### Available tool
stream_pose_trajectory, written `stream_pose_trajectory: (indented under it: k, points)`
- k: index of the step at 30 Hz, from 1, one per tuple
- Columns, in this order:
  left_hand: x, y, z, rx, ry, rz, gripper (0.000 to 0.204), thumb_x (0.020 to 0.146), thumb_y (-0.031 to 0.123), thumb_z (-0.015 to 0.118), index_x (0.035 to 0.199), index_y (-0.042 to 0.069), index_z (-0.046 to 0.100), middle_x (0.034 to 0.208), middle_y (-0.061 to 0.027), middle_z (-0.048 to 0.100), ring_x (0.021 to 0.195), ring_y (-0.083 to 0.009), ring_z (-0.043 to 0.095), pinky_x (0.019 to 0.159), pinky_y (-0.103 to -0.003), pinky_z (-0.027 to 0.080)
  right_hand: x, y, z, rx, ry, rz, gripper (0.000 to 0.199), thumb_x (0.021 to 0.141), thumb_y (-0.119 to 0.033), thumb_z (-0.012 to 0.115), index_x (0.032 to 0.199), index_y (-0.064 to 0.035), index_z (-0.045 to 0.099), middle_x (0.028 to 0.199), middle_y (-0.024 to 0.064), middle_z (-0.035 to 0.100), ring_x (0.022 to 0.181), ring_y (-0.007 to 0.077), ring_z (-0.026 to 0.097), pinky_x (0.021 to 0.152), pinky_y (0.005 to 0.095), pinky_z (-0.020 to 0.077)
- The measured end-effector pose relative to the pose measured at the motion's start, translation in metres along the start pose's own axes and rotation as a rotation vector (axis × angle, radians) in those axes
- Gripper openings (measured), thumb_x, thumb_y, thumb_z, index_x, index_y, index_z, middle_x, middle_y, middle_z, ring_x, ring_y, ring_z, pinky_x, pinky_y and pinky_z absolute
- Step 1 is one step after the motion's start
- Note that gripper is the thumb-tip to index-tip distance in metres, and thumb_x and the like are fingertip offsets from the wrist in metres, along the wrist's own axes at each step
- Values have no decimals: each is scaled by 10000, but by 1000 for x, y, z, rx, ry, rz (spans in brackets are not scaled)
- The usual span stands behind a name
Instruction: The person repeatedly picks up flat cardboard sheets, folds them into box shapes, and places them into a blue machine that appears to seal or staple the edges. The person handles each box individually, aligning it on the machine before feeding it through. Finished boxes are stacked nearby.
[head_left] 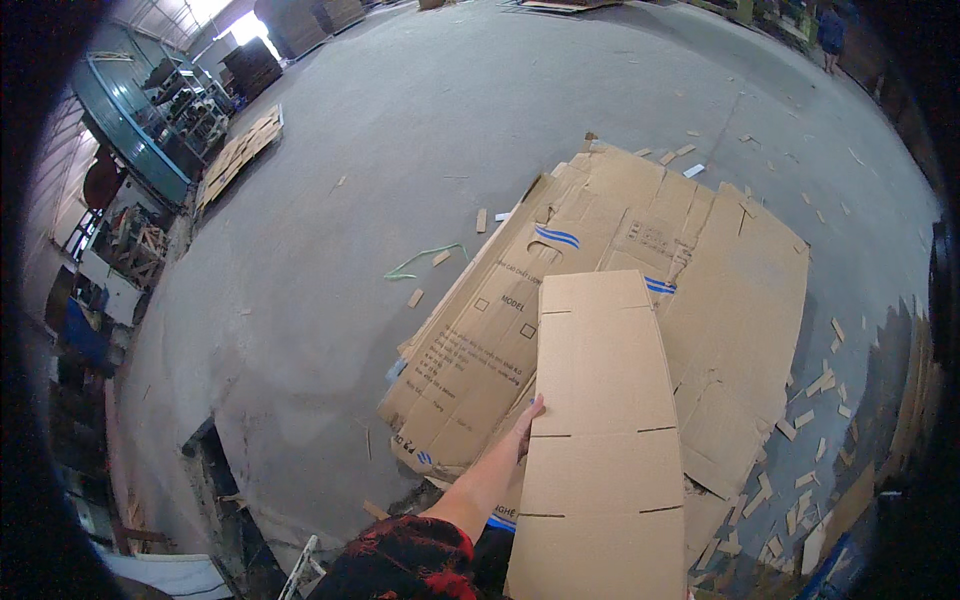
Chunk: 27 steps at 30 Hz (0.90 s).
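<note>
One long, plain cardboard panel (605,390) is being gripped at its left edge by the left hand (523,434). The thumb is being laid along that edge near the middle of the panel's visible length, while the other fingers are being mostly hidden. The panel is thus being held just to the right of the hand, its far end being extended well beyond the fingertips and its near end being cut off by the lower border of the view. Three pairs of short dark slits are being shown across it, one slit of each pair at either long edge. Whether the right hand is gripping anything cannot be told, since it is not being shown.

Behind the panel, a pile of flattened cardboard boxes (745,290) is being partly covered from view; whether it is being touched by the panel cannot be told. Printed text, small squares and blue wavy stripes are being displayed on the boxes. The left forearm (482,494) is being brought into view from below, its upper part being covered by a black and red sleeve (400,562).

On the grey floor (350,215), many cardboard scraps (800,505) are being seen right of the pile, and a thin green strip (425,259) is being seen to its left. A flat cardboard stack (241,153) is being kept well apart, at the upper left.
</note>
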<state>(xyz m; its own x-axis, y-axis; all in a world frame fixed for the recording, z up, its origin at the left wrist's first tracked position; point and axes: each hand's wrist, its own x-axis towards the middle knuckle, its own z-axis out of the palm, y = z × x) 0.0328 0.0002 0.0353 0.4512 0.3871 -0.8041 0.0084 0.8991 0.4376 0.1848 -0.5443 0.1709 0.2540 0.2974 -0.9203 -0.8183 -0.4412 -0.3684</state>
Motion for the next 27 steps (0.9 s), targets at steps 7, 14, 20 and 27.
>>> stream_pose_trajectory:
  k: [7,14,20,27]
  points:
    - [-1,-24,-18,-137,-5,20,936,689,732,631,1375,130,428,1325,-137,520,1161,-338,520,959,-506,424,-52,-39,45,-672,-154,-556,1112,644,-665,724,1482,-86,278,1553,116,171,1427,304,167,1138,418,189]
    - [24,-46,-28,-336,-174,144,869,761,721,556,1404,157,402,1377,-125,468,1204,-332,478,967,-512,418,-134,-72,122,-924,125,-614,989,698,-559,753,1472,-129,314,1537,119,187,1405,362,204,1106,435,262]
    - [12,-57,-17,-569,-374,84,797,821,673,520,1421,173,368,1408,-112,422,1236,-332,443,969,-522,420,-163,-97,157,-1189,209,-689,893,780,-549,683,1472,-126,308,1470,124,371,1376,335,284,1098,427,278]
    - [32,-54,-33,-642,-514,78,726,880,615,482,1440,186,314,1422,-100,382,1232,-325,442,969,-529,421,-171,-97,187,-880,113,-648,1022,632,-603,740,1438,-94,372,1499,227,244,1375,419,235,1109,493,202]
